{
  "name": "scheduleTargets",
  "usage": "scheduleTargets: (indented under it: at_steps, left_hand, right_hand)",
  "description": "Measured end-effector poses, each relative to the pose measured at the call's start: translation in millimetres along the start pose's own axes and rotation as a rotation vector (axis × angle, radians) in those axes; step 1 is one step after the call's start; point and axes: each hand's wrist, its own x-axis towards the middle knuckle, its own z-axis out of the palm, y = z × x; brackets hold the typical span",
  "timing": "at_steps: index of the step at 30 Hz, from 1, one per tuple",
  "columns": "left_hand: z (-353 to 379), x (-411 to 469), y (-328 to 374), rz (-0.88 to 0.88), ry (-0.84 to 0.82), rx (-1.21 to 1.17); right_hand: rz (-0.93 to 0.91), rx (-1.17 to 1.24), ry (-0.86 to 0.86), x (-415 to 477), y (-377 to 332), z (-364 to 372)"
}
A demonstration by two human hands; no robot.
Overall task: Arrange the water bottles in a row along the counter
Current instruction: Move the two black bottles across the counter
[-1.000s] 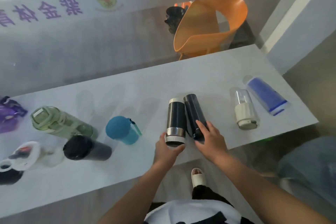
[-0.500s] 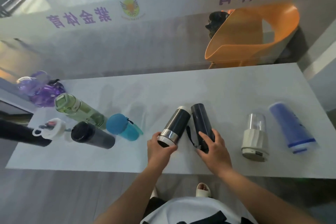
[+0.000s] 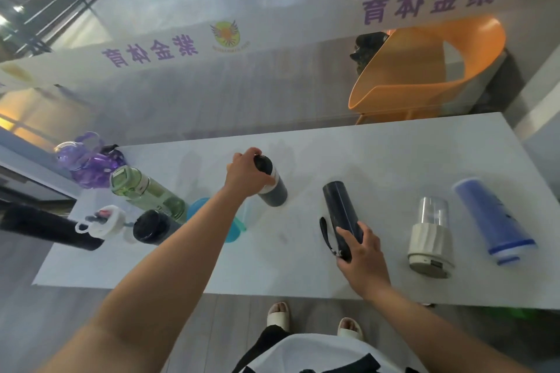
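Note:
My left hand grips the top of a dark steel-banded flask, which stands upright at mid-counter. My right hand holds the near end of a dark navy bottle with a wrist strap, lying on the white counter. To the right lie a clear bottle with a cream base and a blue bottle. At the left lie a purple bottle, a green bottle, a black bottle, a teal bottle partly under my forearm, and a white-lidded dark bottle.
An orange chair stands behind a glass partition with purple lettering beyond the counter's far edge. The counter's near edge runs just in front of my feet. A wall corner stands at the far right.
My left hand lifted the steel-banded flask from lying beside the navy bottle and stood it upright farther back and to the left. My right hand stayed on the navy bottle. The view shifted left.

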Motion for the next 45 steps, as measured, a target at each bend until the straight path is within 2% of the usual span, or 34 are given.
scheduleTargets:
  at_steps: [5,12,15,17,19,22,26,28,32,35,40,45]
  left_hand:
    - [-1.0,17.1,2.3,0.017,-0.061,0.065]
    - [5.5,13.5,-5.8,0.091,-0.106,0.111]
    - [6.6,-3.9,-2.0,0.168,0.027,0.127]
    - [13.3,-31.1,1.4,0.338,0.186,-0.004]
    - [30.5,-65.4,-4.9,0.467,0.239,-0.123]
    - [69.1,-101.0,-40.1,0.494,0.133,-0.105]
    - [104.9,-108.0,-92.5,0.293,-0.235,0.151]
    - [112.0,-105.3,-109.5,0.235,-0.336,0.283]
    - [117.3,-97.1,-128.0,0.222,-0.390,0.380]
    - [119.4,-94.9,-136.7,0.232,-0.416,0.418]
    - [121.5,-96.9,-145.1,0.250,-0.469,0.456]
    - [113.4,-88.5,-143.5,0.280,-0.544,0.439]
  right_hand:
    - [0.022,0.066,0.004,-1.2,2.2,0.5]
    - [0.072,0.163,0.131,-8.5,1.2,7.8]
    - [0.118,0.172,0.164,-11.0,-0.1,12.4]
    - [0.144,0.206,0.185,-11.9,-0.3,14.9]
    - [0.166,0.243,0.203,-13.5,-0.9,17.0]
    - [0.190,0.282,0.207,-15.8,-5.3,12.7]
    - [0.149,0.286,0.253,-12.5,-19.5,-13.0]
    - [0.089,0.251,0.283,-6.4,-30.8,-32.7]
    - [-0.027,0.094,0.294,15.4,-65.8,-72.2]
    - [-0.080,-0.037,0.191,32.0,-96.4,-91.6]
    - [-0.083,-0.095,0.022,41.5,-137.1,-100.4]
    - [-0.027,-0.102,-0.029,34.5,-155.8,-86.5]
